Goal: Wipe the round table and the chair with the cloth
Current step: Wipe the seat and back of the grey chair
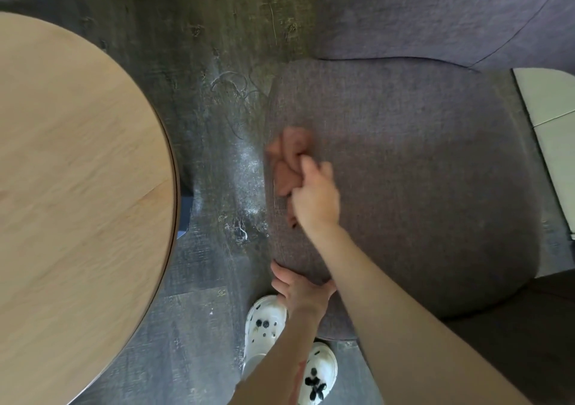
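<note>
A: Right hand (314, 196) bunches the cloth (287, 162) at the chair (420, 187) seat's left edge

B: Left hand (298, 289), fingers spread, braces the front rim; scuffed floor (217, 155) separates it from the round desk (77, 187)

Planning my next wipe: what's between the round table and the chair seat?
Only dark floor, scuffed with whitish marks, in the head view.

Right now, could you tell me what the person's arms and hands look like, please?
Both arms are bare all the way up, with no sleeves in view. The left hand and right hand wear no gloves, and no rings, watch or bracelet can be seen. The right hand is slightly blurred.
</note>
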Demonstrator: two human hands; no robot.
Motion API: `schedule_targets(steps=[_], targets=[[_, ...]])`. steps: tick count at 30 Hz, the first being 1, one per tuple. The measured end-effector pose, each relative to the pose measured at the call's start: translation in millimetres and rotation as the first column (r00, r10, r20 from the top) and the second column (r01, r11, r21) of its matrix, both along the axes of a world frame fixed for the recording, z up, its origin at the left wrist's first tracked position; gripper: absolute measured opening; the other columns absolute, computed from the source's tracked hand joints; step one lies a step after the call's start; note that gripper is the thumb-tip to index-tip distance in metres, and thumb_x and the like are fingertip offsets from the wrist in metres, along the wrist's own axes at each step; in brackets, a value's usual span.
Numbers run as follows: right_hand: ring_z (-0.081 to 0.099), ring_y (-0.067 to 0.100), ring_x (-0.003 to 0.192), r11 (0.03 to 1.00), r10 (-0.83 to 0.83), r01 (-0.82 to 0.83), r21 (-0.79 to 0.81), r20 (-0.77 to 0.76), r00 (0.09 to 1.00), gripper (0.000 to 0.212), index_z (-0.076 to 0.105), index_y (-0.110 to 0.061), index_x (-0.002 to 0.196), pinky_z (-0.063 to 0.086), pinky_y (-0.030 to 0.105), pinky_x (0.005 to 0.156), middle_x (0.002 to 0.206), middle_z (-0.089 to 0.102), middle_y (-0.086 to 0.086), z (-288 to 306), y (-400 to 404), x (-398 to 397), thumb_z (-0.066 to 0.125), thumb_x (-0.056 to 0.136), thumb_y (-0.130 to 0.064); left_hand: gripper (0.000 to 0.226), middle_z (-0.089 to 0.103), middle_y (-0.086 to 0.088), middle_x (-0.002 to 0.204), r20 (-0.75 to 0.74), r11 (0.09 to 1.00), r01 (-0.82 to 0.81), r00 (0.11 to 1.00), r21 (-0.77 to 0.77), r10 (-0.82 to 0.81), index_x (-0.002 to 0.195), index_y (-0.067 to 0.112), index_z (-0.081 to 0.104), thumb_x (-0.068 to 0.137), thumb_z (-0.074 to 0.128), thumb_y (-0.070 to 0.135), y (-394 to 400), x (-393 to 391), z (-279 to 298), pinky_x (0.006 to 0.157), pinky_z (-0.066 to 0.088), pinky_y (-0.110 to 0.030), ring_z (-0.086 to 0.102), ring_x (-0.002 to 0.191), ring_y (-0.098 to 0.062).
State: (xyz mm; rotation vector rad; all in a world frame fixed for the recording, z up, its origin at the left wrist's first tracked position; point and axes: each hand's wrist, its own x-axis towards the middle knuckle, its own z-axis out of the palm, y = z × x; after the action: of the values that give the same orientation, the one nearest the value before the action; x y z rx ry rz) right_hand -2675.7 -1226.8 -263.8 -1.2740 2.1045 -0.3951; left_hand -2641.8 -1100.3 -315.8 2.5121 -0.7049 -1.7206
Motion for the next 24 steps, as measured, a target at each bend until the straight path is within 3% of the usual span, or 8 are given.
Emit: schedule_targets(steps=[2,5,8,12,16,18,20,24], targets=[[0.053,0.037,0.097,0.981,0.183,-0.187,0.047,0.082,0.980,0.039,0.046,-0.021,0.120,0.044,0.042,0.082,0.114,0.044,0.014,-2,1,26,0.045,0.084,-0.007,0.099,0.003,-0.012,0.151,0.038,0.999,0.043,0.998,0.003,-0.043,0.143,0.015,-0.016,0.083,0.061,0.032,-1,-1,0,0.114,0.020,-0.042,0.015,0.137,-0.033],[0.053,0.033,0.102,0.950,0.260,-0.300,0.081,0.321,0.911,0.039,0.047,-0.014,0.122,0.040,0.034,0.083,0.112,0.047,0.015,-2,19,48,0.043,0.084,-0.003,0.120,-0.012,-0.010,0.150,-0.023,0.989,0.098,0.995,0.113,-0.096,0.140,0.010,-0.023,0.073,0.072,0.041,-6,0,0,0.115,0.014,-0.040,0.003,0.140,-0.032],[0.049,0.020,0.096,0.995,0.057,-0.022,-0.093,0.392,0.918,0.048,0.048,-0.009,0.121,0.033,0.017,0.080,0.107,0.045,0.012,11,32,34,0.045,0.077,0.007,0.124,-0.007,-0.010,0.150,-0.004,0.982,0.165,0.986,0.096,-0.166,0.141,0.011,-0.021,0.069,0.074,0.044,-6,1,4,0.113,0.016,-0.040,0.009,0.137,-0.031],[0.047,0.022,0.092,0.879,-0.329,0.355,-0.317,0.134,0.935,0.046,0.046,-0.007,0.126,0.033,0.023,0.080,0.115,0.046,0.020,26,29,-46,0.047,0.081,-0.001,0.130,0.009,-0.013,0.145,-0.064,0.999,0.031,0.997,0.011,-0.031,0.142,0.014,-0.018,0.062,0.082,0.036,-1,4,9,0.111,0.020,-0.046,0.016,0.134,-0.037],[0.046,0.027,0.090,0.830,-0.544,0.531,-0.168,-0.041,0.838,0.044,0.042,-0.016,0.131,0.040,0.035,0.079,0.124,0.039,0.020,23,49,-110,0.043,0.087,-0.011,0.132,0.008,-0.014,0.146,-0.076,1.000,0.028,0.997,-0.002,-0.029,0.142,0.014,-0.017,0.059,0.084,0.037,-1,4,9,0.111,0.020,-0.048,0.015,0.135,-0.038],[0.050,0.037,0.098,0.865,-0.502,0.501,-0.031,-0.098,0.859,0.043,0.044,-0.011,0.129,0.040,0.039,0.082,0.123,0.042,0.024,13,65,-107,0.043,0.086,-0.005,0.132,0.009,-0.014,0.146,-0.081,0.999,0.032,0.996,-0.001,-0.032,0.142,0.014,-0.017,0.059,0.084,0.038,0,4,8,0.112,0.020,-0.047,0.016,0.135,-0.038],[0.049,0.042,0.101,0.918,-0.397,0.397,-0.013,-0.089,0.914,0.047,0.045,-0.006,0.127,0.036,0.038,0.082,0.118,0.046,0.027,3,77,-86,0.046,0.080,0.003,0.133,0.010,-0.015,0.144,-0.070,0.999,0.038,0.997,-0.008,-0.038,0.142,0.014,-0.016,0.058,0.084,0.038,1,5,6,0.111,0.020,-0.047,0.017,0.134,-0.038],[0.051,0.034,0.100,0.978,-0.209,0.207,0.027,0.125,0.970,0.053,0.048,-0.011,0.124,0.032,0.028,0.079,0.115,0.047,0.019,-1,74,-25,0.047,0.074,0.006,0.117,0.011,-0.017,0.144,-0.009,0.998,0.065,0.998,-0.019,-0.066,0.143,0.010,-0.011,0.069,0.077,0.034,1,2,0,0.109,0.022,-0.044,0.023,0.129,-0.040]])
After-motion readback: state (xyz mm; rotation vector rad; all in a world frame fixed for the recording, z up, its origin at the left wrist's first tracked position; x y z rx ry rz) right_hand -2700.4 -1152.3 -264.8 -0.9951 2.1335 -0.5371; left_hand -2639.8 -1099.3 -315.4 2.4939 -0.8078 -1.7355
